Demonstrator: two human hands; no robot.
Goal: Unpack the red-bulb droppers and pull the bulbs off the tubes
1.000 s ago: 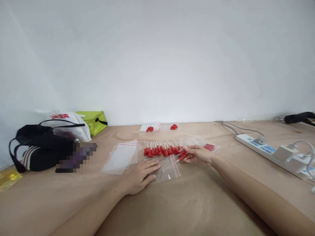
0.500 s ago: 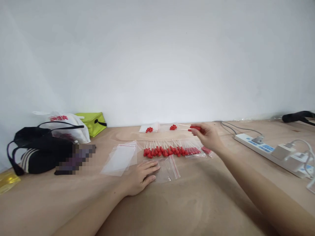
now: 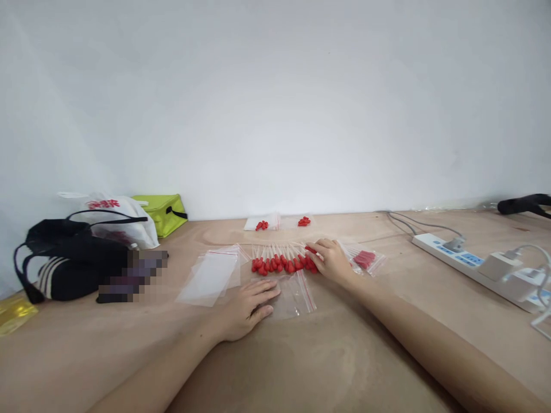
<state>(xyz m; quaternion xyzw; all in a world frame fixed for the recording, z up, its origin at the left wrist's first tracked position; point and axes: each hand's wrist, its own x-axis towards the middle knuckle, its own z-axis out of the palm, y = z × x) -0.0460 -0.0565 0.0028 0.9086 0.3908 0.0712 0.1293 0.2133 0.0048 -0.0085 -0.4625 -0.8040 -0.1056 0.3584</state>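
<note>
My left hand (image 3: pixel 249 310) lies flat with fingers spread, its fingertips on a clear zip bag (image 3: pixel 293 298). Beyond that bag runs a row of pale sticks with red bulb-like tips (image 3: pixel 275 265). At the right end of this row is my right hand (image 3: pixel 331 261), thumb and fingers closed around red-tipped sticks (image 3: pixel 310 249); how many is hidden. Just right of this hand, a clear bag of red-tipped sticks (image 3: pixel 365 259) lies partly covered by it. A fanned stack of flat zip bags (image 3: pixel 210 278) is to the left of the row.
Two bags with red pieces (image 3: pixel 262 225) lie near the wall. On the left are a black bag (image 3: pixel 73 264), a white plastic bag (image 3: pixel 133 221), a green box bag (image 3: pixel 166 215) and a blurred-out item (image 3: pixel 133 278). A power strip (image 3: pixel 447 250) with cables lies right.
My right hand has come down toward me and left from the back, bringing red-tipped sticks to the row's right end. My left hand has stayed on the clear bag.
</note>
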